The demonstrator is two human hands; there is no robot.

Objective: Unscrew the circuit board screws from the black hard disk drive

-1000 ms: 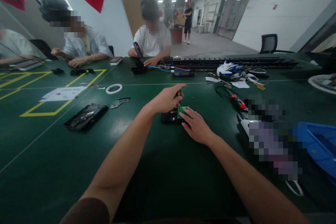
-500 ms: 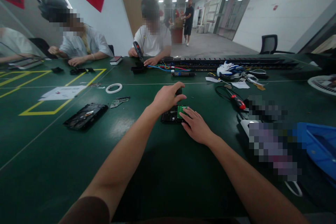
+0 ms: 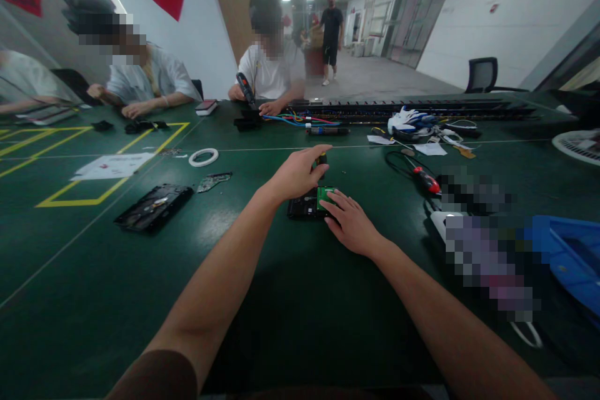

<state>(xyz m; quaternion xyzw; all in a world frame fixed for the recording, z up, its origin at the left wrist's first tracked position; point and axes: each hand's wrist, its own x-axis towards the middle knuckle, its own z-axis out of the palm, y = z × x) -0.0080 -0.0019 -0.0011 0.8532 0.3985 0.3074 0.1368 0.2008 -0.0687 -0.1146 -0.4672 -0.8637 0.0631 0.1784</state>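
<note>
A small black casing [image 3: 302,207] lies flat on the green table, with a green circuit board [image 3: 325,198] in its right part. Over the casing's far side, my left hand [image 3: 300,170] closes thumb and fingers round a screwdriver with a short black and yellow handle [image 3: 322,159]. The screwdriver's tip is hidden behind the hand. My right hand [image 3: 351,223] lies on the right side of the board and casing, its fingers stretched out and covering part of them.
To the left lie a larger black housing [image 3: 154,207], a loose circuit board [image 3: 214,182] and a white tape ring [image 3: 203,157]. A red-black tool [image 3: 426,180] and blue tray [image 3: 569,256] are at right. Across the table a co-worker holds an electric screwdriver [image 3: 245,87].
My left fingers have shifted on the screwdriver, and more of its handle shows. My right hand stays on the board. A person in the background has walked closer.
</note>
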